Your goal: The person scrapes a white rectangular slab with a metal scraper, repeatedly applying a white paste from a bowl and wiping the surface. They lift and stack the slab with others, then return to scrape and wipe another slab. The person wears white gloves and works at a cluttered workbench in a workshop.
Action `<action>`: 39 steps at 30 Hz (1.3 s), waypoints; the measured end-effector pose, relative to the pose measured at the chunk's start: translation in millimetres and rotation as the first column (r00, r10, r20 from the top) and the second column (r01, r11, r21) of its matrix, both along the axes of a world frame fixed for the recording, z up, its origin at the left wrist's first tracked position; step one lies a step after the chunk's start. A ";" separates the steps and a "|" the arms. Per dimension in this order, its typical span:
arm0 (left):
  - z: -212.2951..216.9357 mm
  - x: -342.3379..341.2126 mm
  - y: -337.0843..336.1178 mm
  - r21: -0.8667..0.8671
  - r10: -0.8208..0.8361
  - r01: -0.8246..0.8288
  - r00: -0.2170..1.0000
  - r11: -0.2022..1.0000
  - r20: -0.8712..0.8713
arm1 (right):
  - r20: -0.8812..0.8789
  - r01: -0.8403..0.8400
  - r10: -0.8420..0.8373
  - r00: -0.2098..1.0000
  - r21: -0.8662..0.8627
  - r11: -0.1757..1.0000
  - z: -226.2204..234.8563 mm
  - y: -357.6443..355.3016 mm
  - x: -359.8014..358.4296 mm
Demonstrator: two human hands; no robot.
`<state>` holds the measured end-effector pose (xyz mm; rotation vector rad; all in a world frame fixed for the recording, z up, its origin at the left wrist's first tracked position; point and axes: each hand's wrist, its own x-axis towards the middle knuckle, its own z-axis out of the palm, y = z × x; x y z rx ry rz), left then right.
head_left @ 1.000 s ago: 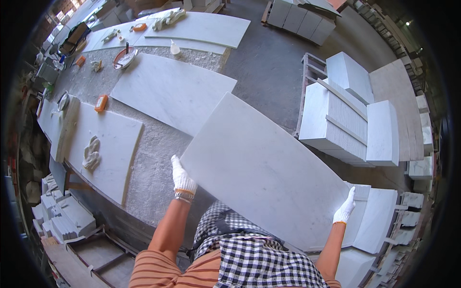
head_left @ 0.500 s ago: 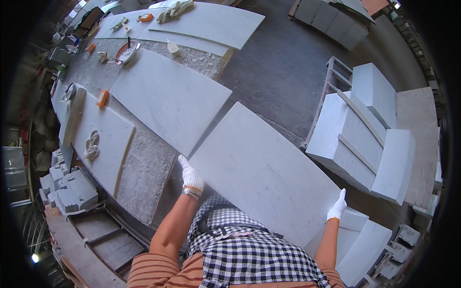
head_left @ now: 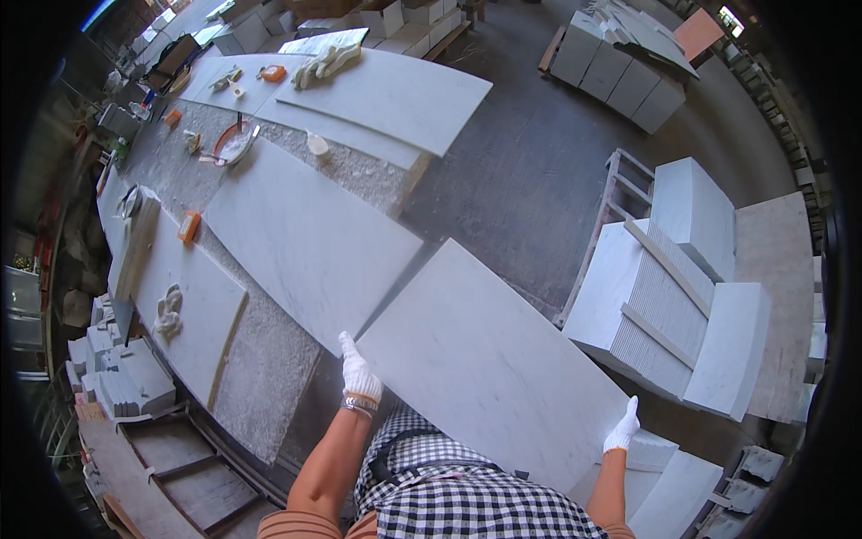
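Note:
Between my two hands I carry a large white-grey marble slab (head_left: 494,359), tilted across my front. My left hand (head_left: 359,373), in a white knit glove with a metal band at the wrist, grips its left corner, thumb up along the edge. My right hand (head_left: 622,426), gloved the same way, is closed on the far right edge; its fingers are partly hidden by the slab. Close by the slab's left edge, a second marble slab (head_left: 314,234) lies on the dusty worktable (head_left: 266,377). A narrow gap shows between the two slabs.
Stacked slabs (head_left: 628,287) with wooden strips stand on the right by a metal rack frame (head_left: 600,225). On the table lie an orange box (head_left: 189,227), a bowl of white powder (head_left: 235,144) and a crumpled glove (head_left: 168,312). More slabs (head_left: 395,94) rest at the back.
The view has tilted up, so the whole scene sits lower in the picture. Both hands keep their hold on the slab, which stays beside the one on the table.

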<state>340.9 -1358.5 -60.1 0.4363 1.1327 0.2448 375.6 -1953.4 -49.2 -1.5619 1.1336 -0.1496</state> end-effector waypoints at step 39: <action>39.9 155.7 193.4 0.093 -0.489 0.526 0.831 0.845 -0.264 | 0.072 -0.159 0.155 0.985 0.059 0.985 -28.5 167.6 280.2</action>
